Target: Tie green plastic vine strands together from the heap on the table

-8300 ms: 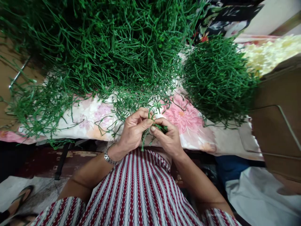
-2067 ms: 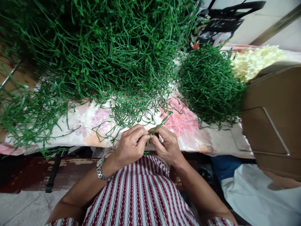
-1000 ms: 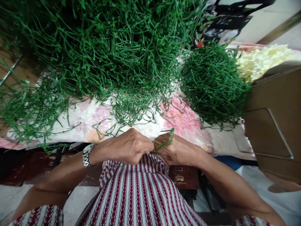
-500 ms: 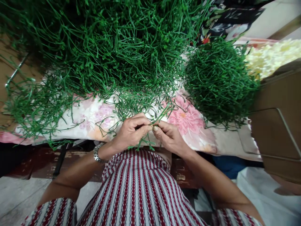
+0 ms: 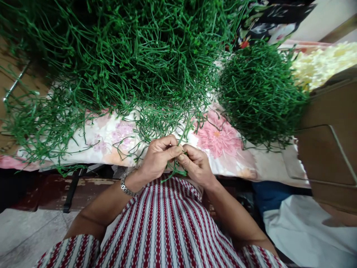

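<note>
Green artificial stems [image 5: 187, 130] are pinched between my two hands, which meet just above my lap at the front edge of the floral cloth [image 5: 106, 137]. My left hand [image 5: 160, 154], with a metal watch at the wrist, has thumb and forefinger closed on them. Against it, my right hand [image 5: 197, 163] grips the same stems with its fingertips. Some stem ends hang below the fingers. A large heap of green stems [image 5: 134, 56] lies beyond my hands, with a smaller pile [image 5: 262, 93] to the right and loose strands [image 5: 47, 126] on the left.
A cardboard box [image 5: 329, 149] stands at the right, with pale yellow flowers [image 5: 323, 65] behind it. Brown cardboard with a metal rod [image 5: 16, 82] is at the left. Part of another person, in white and blue clothing [image 5: 309, 223], shows at the lower right.
The held stems have tilted more upright, and my hands have shifted slightly while staying together. My forearms have drawn inward a little.
</note>
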Motion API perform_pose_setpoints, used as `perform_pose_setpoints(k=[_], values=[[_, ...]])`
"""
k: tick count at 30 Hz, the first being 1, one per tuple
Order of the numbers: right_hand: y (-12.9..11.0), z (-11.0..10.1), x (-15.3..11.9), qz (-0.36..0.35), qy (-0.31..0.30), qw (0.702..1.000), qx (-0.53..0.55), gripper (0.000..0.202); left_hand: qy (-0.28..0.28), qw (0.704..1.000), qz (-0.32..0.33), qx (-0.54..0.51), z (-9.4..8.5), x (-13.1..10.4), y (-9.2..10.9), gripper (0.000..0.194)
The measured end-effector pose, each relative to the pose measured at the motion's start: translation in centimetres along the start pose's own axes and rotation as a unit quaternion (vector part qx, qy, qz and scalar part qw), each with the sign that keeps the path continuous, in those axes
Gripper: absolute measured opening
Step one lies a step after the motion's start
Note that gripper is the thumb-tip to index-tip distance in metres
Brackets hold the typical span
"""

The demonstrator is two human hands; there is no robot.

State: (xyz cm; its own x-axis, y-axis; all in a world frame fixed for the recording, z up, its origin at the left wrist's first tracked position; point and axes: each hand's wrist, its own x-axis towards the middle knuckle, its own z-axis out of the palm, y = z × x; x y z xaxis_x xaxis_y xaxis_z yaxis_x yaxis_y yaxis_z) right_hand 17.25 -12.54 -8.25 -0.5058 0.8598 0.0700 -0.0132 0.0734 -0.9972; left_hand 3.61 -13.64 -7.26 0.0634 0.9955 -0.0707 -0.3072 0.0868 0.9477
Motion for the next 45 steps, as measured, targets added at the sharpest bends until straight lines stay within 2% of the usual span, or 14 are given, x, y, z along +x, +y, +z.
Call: perform_pose_setpoints(k=[5, 8, 10, 12, 18, 21, 23, 27, 30, 33, 37, 40, 43, 45], values=[[-0.5, -1.4, 0.7, -0.106, -0.08, 0.987, -0.093, 0.029, -0.028, 0.982, -0.128, -0.134, -0.1, -0.4, 0.3, 0.033], [-0.7, -1.9, 1.0, -0.159, -0.154, 0.968, -0.115, 0.026, -0.042, 0.973, -0.162, -0.159, -0.4, -0.3, 0.8, 0.036], [-0.7, -2.4, 1.1, -0.166, -0.191, 0.959, -0.13, 0.021, -0.047, 0.972, -0.164, -0.165, -0.6, -0.3, 1.2, 0.037], [-0.8, -2.8, 1.1, -0.152, -0.16, 0.965, -0.141, 0.018, -0.036, 0.978, -0.14, -0.153, -0.9, -0.2, 1.3, 0.035], [-1.2, -2.2, 1.1, -0.112, -0.016, 0.983, -0.141, 0.026, 0.059, 0.998, 0.02, -0.031, -0.5, -0.1, 0.3, 0.027], [-1.2, -1.7, 0.8, -0.107, 0.066, 0.97, -0.207, 0.021, 0.088, 0.995, 0.051, 0.021, -0.2, 0.1, -0.3, 0.026], [-1.1, -1.5, 0.6, -0.108, 0.073, 0.964, -0.23, 0.021, 0.096, 0.992, 0.067, 0.044, 0.0, 0.1, -0.5, 0.026], [-0.7, -1.2, 0.4, -0.003, 0.041, 0.993, -0.107, 0.026, 0.094, 0.988, 0.091, 0.081, 0.3, 0.0, -0.6, 0.024], [-0.2, -0.7, 0.4, 0.077, 0.036, 0.996, 0.002, 0.033, 0.1, 0.979, 0.117, 0.133, 0.7, -0.1, -0.4, 0.023], [0.2, -0.3, 0.3, 0.121, 0.017, 0.984, 0.127, 0.035, 0.103, 0.96, 0.177, 0.191, 1.0, -0.1, -0.2, 0.019], [0.5, -0.2, 0.1, 0.159, -0.06, 0.948, 0.269, 0.039, 0.099, 0.942, 0.219, 0.235, 1.2, -0.1, -0.1, 0.015], [0.4, -0.4, -0.1, 0.169, -0.091, 0.934, 0.302, 0.035, 0.082, 0.947, 0.214, 0.224, 1.2, -0.2, -0.4, 0.015], [0.3, -0.7, -0.2, 0.14, -0.085, 0.952, 0.257, 0.03, 0.056, 0.97, 0.173, 0.16, 1.1, -0.2, -0.7, 0.017], [0.1, -1.1, -0.2, 0.096, -0.076, 0.971, 0.203, 0.029, 0.038, 0.991, 0.115, 0.064, 1.2, -0.4, -0.6, 0.018]])
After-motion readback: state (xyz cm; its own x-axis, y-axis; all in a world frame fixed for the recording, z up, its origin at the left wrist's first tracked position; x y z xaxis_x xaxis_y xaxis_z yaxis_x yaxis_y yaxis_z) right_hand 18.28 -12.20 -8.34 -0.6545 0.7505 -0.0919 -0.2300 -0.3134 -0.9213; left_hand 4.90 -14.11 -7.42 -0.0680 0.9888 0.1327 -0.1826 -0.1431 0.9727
